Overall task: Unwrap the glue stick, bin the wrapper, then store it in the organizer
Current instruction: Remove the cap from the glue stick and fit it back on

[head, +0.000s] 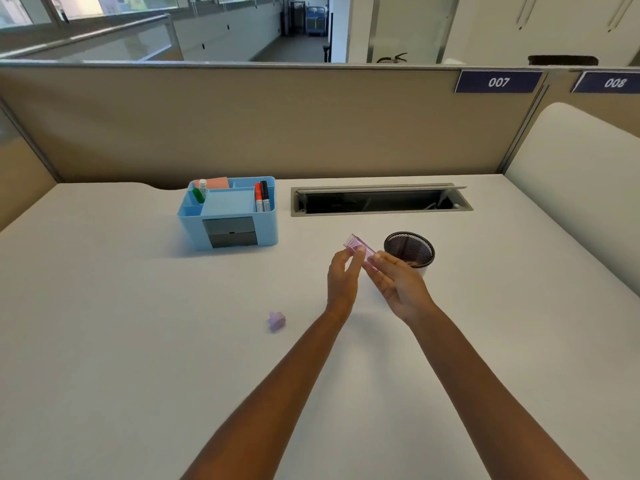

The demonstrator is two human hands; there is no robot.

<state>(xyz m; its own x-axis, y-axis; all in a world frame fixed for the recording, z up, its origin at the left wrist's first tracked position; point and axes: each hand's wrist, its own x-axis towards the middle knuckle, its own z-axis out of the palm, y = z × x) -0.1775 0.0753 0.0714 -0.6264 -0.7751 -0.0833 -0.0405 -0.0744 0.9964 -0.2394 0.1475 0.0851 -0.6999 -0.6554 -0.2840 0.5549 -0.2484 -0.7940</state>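
Note:
A pink glue stick in clear wrapping (358, 247) is held above the white desk between both hands. My right hand (398, 284) grips its near end, and the fingertips of my left hand (343, 273) pinch its middle. A small crumpled lilac piece (276, 321) lies on the desk to the near left of my hands. The black mesh bin (409, 251) stands just behind my right hand. The blue organizer (228, 213) sits further left and back, with markers and sticky notes in its compartments.
An open cable tray (381, 200) is sunk into the desk (138, 341) behind the bin. A beige partition (242, 126) closes off the back, and a white divider (581, 188) rises along the right edge.

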